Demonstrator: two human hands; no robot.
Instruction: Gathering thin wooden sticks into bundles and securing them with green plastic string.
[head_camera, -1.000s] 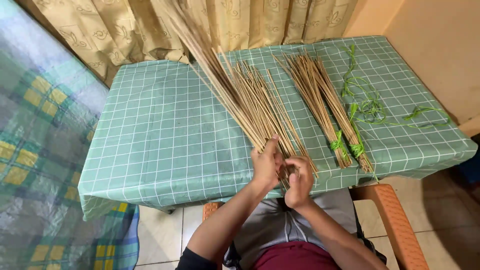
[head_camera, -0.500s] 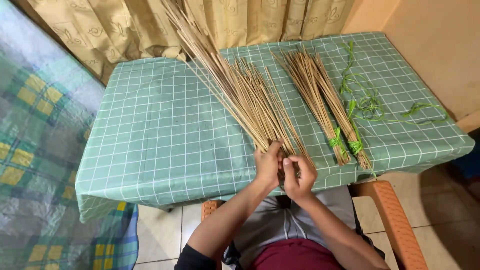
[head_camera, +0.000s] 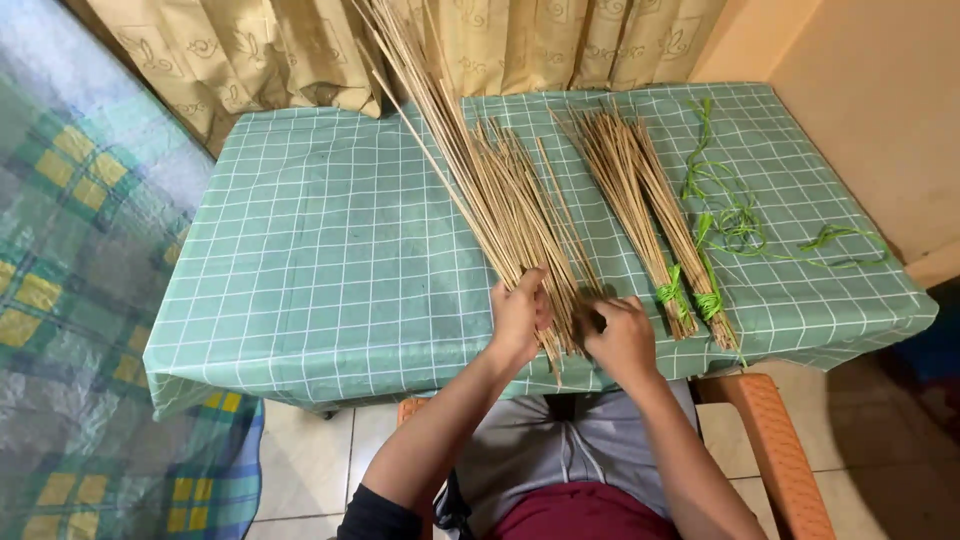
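Observation:
A long loose bunch of thin tan sticks (head_camera: 500, 190) lies across the green checked tablecloth (head_camera: 320, 250), fanning away toward the curtain. My left hand (head_camera: 520, 315) grips the bunch near its lower end at the table's front edge. My right hand (head_camera: 622, 335) is closed around the same end, just to the right. Two smaller stick bundles (head_camera: 650, 215), each tied with green string (head_camera: 690, 295), lie side by side to the right of my hands.
Loose green string (head_camera: 740, 225) is strewn at the table's right side. A beige curtain (head_camera: 330, 50) hangs behind the table, an orange wall (head_camera: 860, 90) stands at right. An orange chair arm (head_camera: 775, 450) is at my right; a plaid blanket (head_camera: 70, 300) lies left.
My hands have shifted slightly up onto the table edge, the right hand moving a little away from the left along the sticks' lower end. The tied bundles have not moved.

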